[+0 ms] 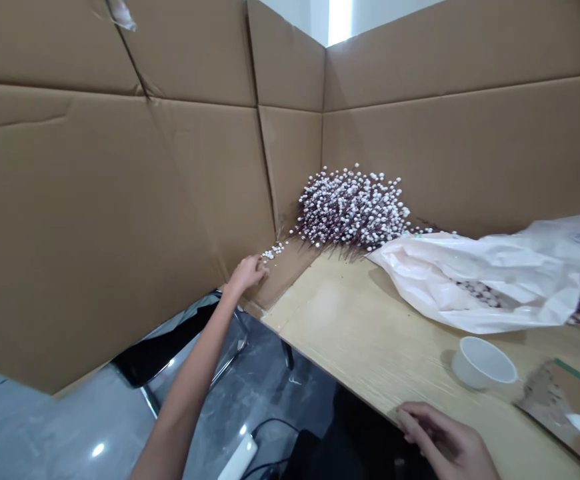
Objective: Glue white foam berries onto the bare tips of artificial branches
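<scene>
Loose white buds (pixel 273 252), one lot: left hand (pixel 247 273) just beside them, fingers together, grip unclear; right hand (pixel 443 437) loosely open, empty, at table (pixel 320 313) edge.

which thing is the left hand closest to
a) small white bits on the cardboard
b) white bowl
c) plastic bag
a, the left hand sits right beside the small white bits on the cardboard, far from the white bowl and the plastic bag on the table.
</scene>
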Demonstrator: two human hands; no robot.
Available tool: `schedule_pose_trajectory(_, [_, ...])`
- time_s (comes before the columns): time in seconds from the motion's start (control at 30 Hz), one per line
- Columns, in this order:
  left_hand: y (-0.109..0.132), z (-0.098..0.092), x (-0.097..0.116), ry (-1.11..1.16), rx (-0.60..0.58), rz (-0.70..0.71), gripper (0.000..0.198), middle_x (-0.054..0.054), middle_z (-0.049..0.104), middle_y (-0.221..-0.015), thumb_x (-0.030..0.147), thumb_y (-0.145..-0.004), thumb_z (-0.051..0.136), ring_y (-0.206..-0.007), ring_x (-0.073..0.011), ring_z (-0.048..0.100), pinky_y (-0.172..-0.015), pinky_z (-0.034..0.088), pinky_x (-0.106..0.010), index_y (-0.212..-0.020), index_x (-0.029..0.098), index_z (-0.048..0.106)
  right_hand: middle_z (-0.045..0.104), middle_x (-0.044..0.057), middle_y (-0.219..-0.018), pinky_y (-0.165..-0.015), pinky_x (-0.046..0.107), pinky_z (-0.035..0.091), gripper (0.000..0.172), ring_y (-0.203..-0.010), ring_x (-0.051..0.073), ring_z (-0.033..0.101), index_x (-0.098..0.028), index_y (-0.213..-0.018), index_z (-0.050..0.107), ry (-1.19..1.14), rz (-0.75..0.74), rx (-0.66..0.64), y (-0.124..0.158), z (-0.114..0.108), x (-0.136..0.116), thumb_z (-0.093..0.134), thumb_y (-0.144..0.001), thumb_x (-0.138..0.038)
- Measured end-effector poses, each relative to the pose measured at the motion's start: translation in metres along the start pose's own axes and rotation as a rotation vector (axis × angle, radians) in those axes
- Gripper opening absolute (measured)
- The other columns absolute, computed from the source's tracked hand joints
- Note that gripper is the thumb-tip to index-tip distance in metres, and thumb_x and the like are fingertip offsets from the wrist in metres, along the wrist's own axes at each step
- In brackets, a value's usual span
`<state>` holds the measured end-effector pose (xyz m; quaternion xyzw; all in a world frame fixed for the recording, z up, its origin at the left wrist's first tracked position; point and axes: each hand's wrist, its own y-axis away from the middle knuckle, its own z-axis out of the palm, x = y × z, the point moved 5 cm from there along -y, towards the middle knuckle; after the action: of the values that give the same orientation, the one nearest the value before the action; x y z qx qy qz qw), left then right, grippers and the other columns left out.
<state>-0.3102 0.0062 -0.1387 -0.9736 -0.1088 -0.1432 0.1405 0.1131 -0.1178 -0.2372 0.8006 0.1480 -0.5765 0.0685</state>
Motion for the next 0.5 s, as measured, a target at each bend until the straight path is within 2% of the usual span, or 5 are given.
schedule_pose_trajectory(0.13, [-0.001, 0.011, -0.01, 0.066, 0.014, -0.006, 0.035, -0.015, 0.069, -0.107, 0.023, -0.072, 0.054, -0.1, -0.0278, 0.063, -0.088, 0.046, -0.035, -0.104, 0.014, 0.064, 0.069, 0.006, -0.068, -0.045, 0.022, 0.049, 0.032, -0.055, 0.018, 0.063, -0.022, -0.076, 0.072, -0.086, 0.102, 0.088, -0.004, 0.002, 0.014, 0.063, -0.074, -0.052])
schedule_pose_trajectory(0.3, [0.004, 0.009, -0.011, 0.235, 0.027, -0.013, 0.038, -0.013, 0.068, -0.113, 0.026, -0.074, 0.053, -0.101, -0.023, 0.065, -0.089, 0.049, -0.032, -0.109, 0.012, 0.061, 0.066, 0.005, -0.064, -0.044, 0.024, 0.049, 0.032, -0.049, 0.016, 0.058, -0.019, -0.079, 0.072, -0.158, 0.139, 0.06, -0.005, 0.0, 0.012, 0.067, -0.072, -0.05])
schedule_pose_trajectory(0.4, [0.012, 0.006, -0.006, 0.494, 0.007, -0.012, 0.043, -0.013, 0.066, -0.118, 0.032, -0.072, 0.058, -0.104, -0.0224, 0.064, -0.088, 0.051, -0.032, -0.111, 0.013, 0.059, 0.063, 0.004, -0.061, -0.043, 0.024, 0.049, 0.033, -0.047, 0.015, 0.056, -0.019, -0.076, 0.071, -0.169, 0.131, 0.091, -0.005, -0.002, 0.007, 0.066, -0.073, -0.051])
schedule_pose_trajectory(0.5, [0.017, 0.003, 0.005, 0.777, -0.026, -0.036, 0.052, -0.014, 0.064, -0.122, 0.036, -0.065, 0.07, -0.111, -0.0262, 0.061, -0.091, 0.051, -0.037, -0.111, 0.014, 0.059, 0.062, 0.004, -0.061, -0.043, 0.024, 0.048, 0.034, -0.048, 0.015, 0.056, -0.019, -0.077, 0.071, -0.179, 0.145, 0.082, -0.005, 0.0, 0.006, 0.065, -0.073, -0.052])
